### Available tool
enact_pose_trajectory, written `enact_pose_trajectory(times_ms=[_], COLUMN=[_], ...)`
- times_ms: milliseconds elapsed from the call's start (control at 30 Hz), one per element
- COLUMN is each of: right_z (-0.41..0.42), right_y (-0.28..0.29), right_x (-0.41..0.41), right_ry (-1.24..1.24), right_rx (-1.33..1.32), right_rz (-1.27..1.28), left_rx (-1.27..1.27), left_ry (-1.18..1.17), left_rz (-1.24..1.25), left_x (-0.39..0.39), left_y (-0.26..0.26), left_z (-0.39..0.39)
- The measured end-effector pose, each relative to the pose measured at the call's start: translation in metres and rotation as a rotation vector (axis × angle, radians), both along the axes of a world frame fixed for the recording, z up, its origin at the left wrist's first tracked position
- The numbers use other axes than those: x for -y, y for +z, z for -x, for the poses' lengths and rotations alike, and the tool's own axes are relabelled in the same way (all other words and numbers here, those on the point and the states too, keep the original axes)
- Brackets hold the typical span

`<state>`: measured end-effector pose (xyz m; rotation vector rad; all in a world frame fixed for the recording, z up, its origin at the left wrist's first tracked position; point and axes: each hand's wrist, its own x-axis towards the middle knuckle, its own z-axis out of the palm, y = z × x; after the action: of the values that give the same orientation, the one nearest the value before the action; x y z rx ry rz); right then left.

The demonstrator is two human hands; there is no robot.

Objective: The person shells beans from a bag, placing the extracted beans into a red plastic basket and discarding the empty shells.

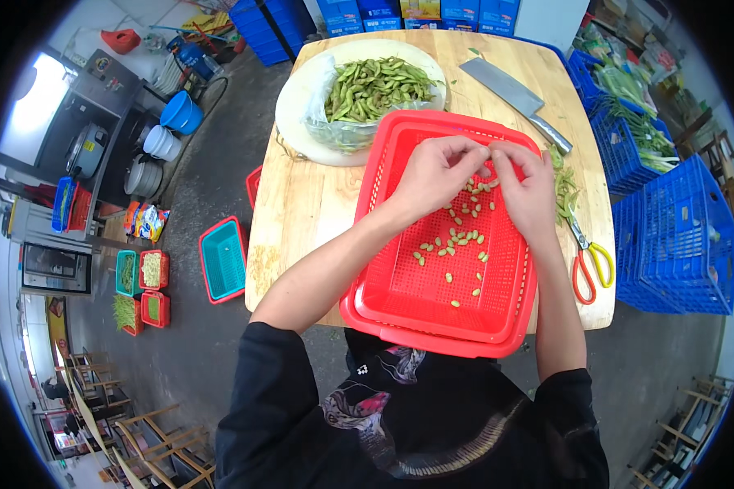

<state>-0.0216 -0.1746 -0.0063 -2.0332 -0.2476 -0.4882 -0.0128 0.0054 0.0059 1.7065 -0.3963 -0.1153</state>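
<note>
My left hand (445,170) and my right hand (524,183) meet fingertip to fingertip over a red plastic basket (367,299). Whatever lies between the fingertips is mostly hidden, so I cannot tell if they pinch a pod. Loose shelled green beans (459,237) are scattered on the basket's perforated bottom. Beyond the basket, at the left, a clear plastic bag of green bean pods (373,88) rests on a round white cutting board (293,104). Empty-looking pods (564,186) lie on the table just right of my right hand.
On the wooden table (306,214) lie a cleaver (504,85) at the back right and scissors with red and yellow handles (587,250) at the right edge. Blue crates (673,244) stand right of the table. A teal basket (225,257) sits on the floor at the left.
</note>
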Motion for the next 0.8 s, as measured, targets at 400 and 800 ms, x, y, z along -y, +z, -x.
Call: enact_pose_trajectory(times_ms=[400,800], right_z=[0.005,0.013], right_y=[0.018,0.012], right_x=[0.0,-0.004], right_ry=[0.014,0.05], right_rx=[0.033,-0.016], right_rz=[0.408,0.493], left_rx=[0.042,0.526], left_ry=[0.412,0.601], left_rz=[0.415,-0.922], left_x=[-0.061,-0.15], left_y=[0.028,0.016], left_z=[-0.058,-0.125])
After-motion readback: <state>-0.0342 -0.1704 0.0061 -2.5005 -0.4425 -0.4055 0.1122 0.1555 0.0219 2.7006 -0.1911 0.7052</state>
